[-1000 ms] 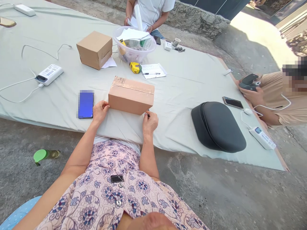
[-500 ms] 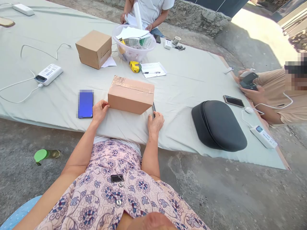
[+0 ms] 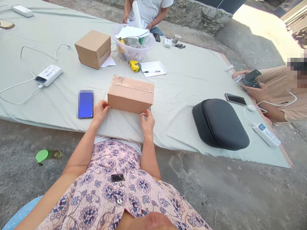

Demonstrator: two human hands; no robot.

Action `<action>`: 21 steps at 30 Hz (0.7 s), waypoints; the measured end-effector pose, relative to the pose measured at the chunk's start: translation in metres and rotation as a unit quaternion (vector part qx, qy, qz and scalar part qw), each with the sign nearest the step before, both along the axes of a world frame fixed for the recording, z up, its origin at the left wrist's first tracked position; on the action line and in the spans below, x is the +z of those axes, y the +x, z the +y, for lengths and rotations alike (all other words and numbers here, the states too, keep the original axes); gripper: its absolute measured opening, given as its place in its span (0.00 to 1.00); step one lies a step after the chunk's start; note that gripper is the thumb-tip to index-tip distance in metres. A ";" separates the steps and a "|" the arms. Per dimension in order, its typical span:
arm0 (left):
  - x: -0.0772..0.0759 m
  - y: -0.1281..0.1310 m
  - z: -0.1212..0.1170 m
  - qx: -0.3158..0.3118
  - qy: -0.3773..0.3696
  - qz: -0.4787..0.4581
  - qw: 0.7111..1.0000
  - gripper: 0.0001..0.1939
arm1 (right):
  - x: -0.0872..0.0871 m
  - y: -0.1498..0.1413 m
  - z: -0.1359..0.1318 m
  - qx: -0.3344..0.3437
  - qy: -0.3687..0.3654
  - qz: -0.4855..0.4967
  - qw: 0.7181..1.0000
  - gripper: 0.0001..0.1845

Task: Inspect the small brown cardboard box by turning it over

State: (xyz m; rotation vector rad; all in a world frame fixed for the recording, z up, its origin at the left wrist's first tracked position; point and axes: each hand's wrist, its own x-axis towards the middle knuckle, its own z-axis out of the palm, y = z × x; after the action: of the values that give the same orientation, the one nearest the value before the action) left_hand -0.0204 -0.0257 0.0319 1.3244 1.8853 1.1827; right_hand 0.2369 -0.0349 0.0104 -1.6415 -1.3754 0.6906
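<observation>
A taped cardboard box (image 3: pixel 130 94) with dark scribbled lines on its top left end lies on the cloth in front of me. At its lower left corner, my left hand (image 3: pixel 101 111) is closed, the fingertips pinched against the cardboard. My right hand (image 3: pixel 147 121) is closed too, its fingertips by the lower right corner. A slim dark object (image 3: pixel 150 109) shows just behind those fingers, mostly hidden, so its kind is unclear. Left of my left hand lies a phone (image 3: pixel 85 104) with a blue screen.
Beyond the box are a yellow tape measure (image 3: pixel 134 66), a paper with a pen (image 3: pixel 153 69), a filled plastic basket (image 3: pixel 133 52) and a second carton (image 3: pixel 93 48). A black case (image 3: pixel 220 124) stands to the right. Two other people sit at the table (image 3: pixel 177 92).
My right hand has moved left, from beside the box's right end to its lower right corner, and the slim dark object is now more hidden. My left hand stays put.
</observation>
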 end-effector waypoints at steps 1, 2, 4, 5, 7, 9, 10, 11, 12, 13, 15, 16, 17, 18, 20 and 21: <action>0.000 0.000 0.000 0.001 0.000 0.003 1.000 0.03 | -0.002 0.000 0.001 -0.003 -0.003 0.002 1.000 0.19; 0.001 0.001 0.000 0.003 0.000 0.006 1.000 0.03 | -0.004 -0.001 0.001 -0.006 -0.003 0.004 1.000 0.19; 0.000 0.001 0.000 0.005 0.000 0.010 1.000 0.02 | -0.008 -0.001 0.002 -0.010 0.003 0.008 1.000 0.18; 0.000 0.001 0.000 0.006 0.001 0.009 1.000 0.02 | -0.009 0.000 0.003 -0.011 0.010 0.013 1.000 0.17; 0.001 0.001 0.000 0.005 0.004 0.001 1.000 0.02 | -0.010 0.000 0.002 -0.015 0.024 0.027 0.999 0.16; 0.002 0.001 -0.001 0.004 0.007 -0.014 1.000 0.02 | -0.007 0.000 0.001 -0.020 0.029 0.038 0.999 0.14; 0.003 0.001 -0.001 0.004 0.008 -0.019 1.000 0.02 | -0.005 0.000 0.000 -0.023 0.029 0.041 0.998 0.14; 0.005 0.001 -0.001 0.004 0.010 -0.023 1.000 0.02 | -0.003 0.000 -0.001 -0.026 0.029 0.044 0.998 0.14; 0.006 0.001 -0.002 0.004 0.012 -0.024 1.000 0.03 | 0.000 0.000 -0.002 -0.029 0.031 0.047 0.998 0.15; 0.009 0.001 -0.003 0.003 0.015 -0.024 1.000 0.03 | 0.003 0.000 -0.003 -0.033 0.036 0.050 0.998 0.16; 0.013 0.002 -0.005 0.003 0.027 -0.020 0.999 0.04 | 0.008 0.000 -0.005 -0.041 0.048 0.056 0.996 0.17; 0.016 0.003 -0.006 0.002 0.037 -0.014 0.999 0.05 | 0.011 -0.001 -0.006 -0.046 0.053 0.058 0.996 0.18; 0.018 0.003 -0.007 0.001 0.050 -0.006 0.999 0.06 | 0.013 -0.001 -0.006 -0.050 0.058 0.060 0.995 0.18; 0.019 0.005 -0.008 0.001 0.063 0.005 0.998 0.06 | 0.015 -0.002 -0.007 -0.054 0.062 0.061 0.995 0.18; 0.021 0.008 -0.009 0.000 0.084 0.027 0.996 0.08 | 0.019 -0.003 -0.008 -0.057 0.070 0.061 0.994 0.18; 0.022 0.011 -0.010 0.002 0.088 0.037 0.995 0.11 | 0.020 -0.003 -0.009 -0.059 0.073 0.059 0.994 0.18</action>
State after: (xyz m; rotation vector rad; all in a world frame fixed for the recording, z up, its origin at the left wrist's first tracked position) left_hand -0.0093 -0.0358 0.0535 1.4771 1.8695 1.3459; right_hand 0.2337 -0.0439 0.0307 -1.5272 -1.2058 0.5943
